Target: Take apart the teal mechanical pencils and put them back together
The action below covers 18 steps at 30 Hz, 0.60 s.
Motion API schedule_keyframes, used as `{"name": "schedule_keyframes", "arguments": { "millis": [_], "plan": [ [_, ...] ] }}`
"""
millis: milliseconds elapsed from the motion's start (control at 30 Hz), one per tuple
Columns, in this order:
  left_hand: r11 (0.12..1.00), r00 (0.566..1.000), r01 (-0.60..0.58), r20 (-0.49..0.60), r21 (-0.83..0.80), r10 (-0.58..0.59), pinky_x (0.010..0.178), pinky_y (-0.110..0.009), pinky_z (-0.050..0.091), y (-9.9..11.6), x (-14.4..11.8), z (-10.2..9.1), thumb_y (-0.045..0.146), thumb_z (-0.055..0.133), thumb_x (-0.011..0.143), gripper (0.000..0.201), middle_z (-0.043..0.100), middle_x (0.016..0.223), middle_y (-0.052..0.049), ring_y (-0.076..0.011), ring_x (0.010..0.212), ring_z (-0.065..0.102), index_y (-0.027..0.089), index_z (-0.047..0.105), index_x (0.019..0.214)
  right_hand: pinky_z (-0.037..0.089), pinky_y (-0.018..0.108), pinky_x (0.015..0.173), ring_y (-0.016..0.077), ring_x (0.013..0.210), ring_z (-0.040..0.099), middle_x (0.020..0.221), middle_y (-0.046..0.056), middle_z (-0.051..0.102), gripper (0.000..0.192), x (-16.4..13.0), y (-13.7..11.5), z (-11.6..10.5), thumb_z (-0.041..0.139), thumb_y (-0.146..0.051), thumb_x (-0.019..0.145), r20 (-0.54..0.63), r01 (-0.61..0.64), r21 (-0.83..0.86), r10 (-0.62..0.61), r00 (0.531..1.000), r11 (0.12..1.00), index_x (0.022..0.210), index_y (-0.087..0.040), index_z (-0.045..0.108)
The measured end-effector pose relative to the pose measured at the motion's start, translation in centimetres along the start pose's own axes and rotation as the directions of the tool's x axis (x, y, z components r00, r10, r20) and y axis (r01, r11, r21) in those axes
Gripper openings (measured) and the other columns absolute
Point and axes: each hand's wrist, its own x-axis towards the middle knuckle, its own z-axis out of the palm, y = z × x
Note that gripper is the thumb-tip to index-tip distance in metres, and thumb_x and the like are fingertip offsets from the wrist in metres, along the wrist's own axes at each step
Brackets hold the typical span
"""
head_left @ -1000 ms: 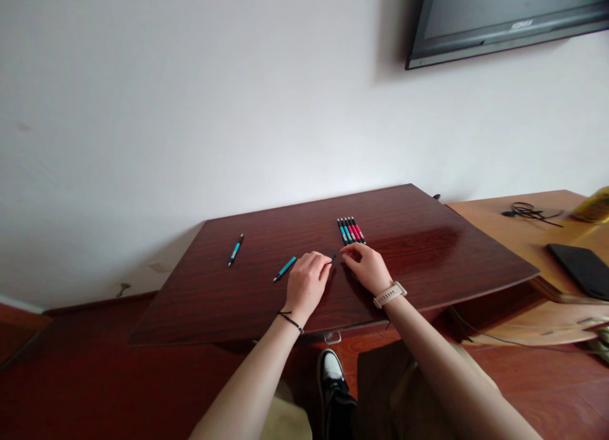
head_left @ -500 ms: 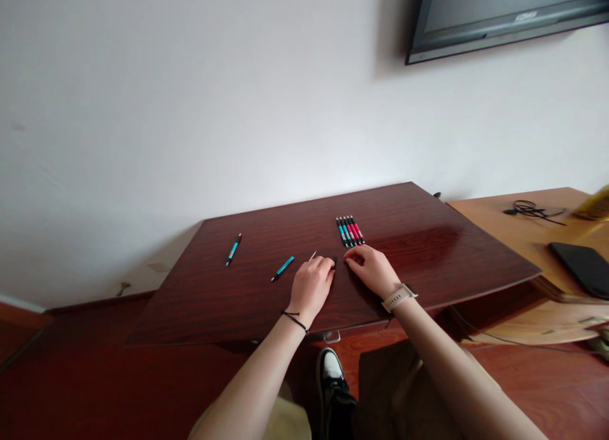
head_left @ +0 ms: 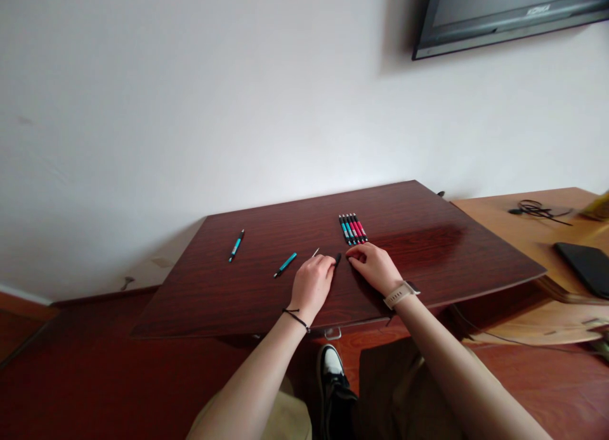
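Pen parts held in the two hands sat just below the middle of the frame, above a dark red-brown tabletop (head_left: pixel 428 250) that filled the centre band of the picture. A pale wall took up the upper half, with a dark screen (head_left: pixel 509 12) in the upper right corner and a lighter wooden desk (head_left: pixel 514 227) at the right edge carrying a black flat device (head_left: pixel 587 265) and a coil of cable (head_left: pixel 535 208). The left hand (head_left: pixel 311 284) rested on the tabletop with its grip curled around a thin pale rod (head_left: pixel 314 253) that stuck out past the knuckles, and its fingertips pinched a small black cap (head_left: pixel 337 258). The right hand (head_left: pixel 375 269) lay just beside it, fingers bent inward, though what its grip pinched could not be told. A row of teal and pink pens (head_left: pixel 353 228) lay side by side just above the right hand. Two loose teal pens, one nearer (head_left: pixel 285 264) and one farther left (head_left: pixel 236 245), lay well apart.
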Motion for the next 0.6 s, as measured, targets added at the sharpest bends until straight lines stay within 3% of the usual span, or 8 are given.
{"name": "schedule_keyframes", "arguments": {
  "millis": [333, 600],
  "plan": [
    [1.0, 0.999, 0.021, -0.03, -0.005, -0.021, 0.087, -0.033, 0.056, -0.3, 0.0, -1.4, 0.009, 0.065, 0.1, 0.016, 0.077, 0.099, -0.004, -0.0207, 0.092, 0.072, 0.023, 0.072, 0.1, 0.053, 0.034, 0.078, 0.0208, 0.077, 0.069, 0.086, 0.003, 0.076, 0.022, 0.0, 0.2, -0.1, 0.069, -0.021, 0.082, -0.007, -0.043, 0.047, 0.043, 0.999, 0.998, 0.103, -0.022, 0.078],
    [0.986, 0.978, 0.15, -0.161, 0.077, -0.136, 0.093, -0.037, 0.053, -4.2, -0.3, -5.2, 0.013, 0.061, 0.101, 0.016, 0.077, 0.105, -0.005, -0.0246, 0.1, 0.068, 0.024, 0.071, 0.106, 0.055, 0.035, 0.077, 0.0211, 0.077, 0.069, 0.089, 0.003, 0.072, 0.042, -0.2, 1.0, -0.8, 0.063, -0.033, 0.089, -0.127, -0.07, 0.289, 0.111, 0.986, 0.955, 0.129, -0.02, 0.062]
  ]
}}
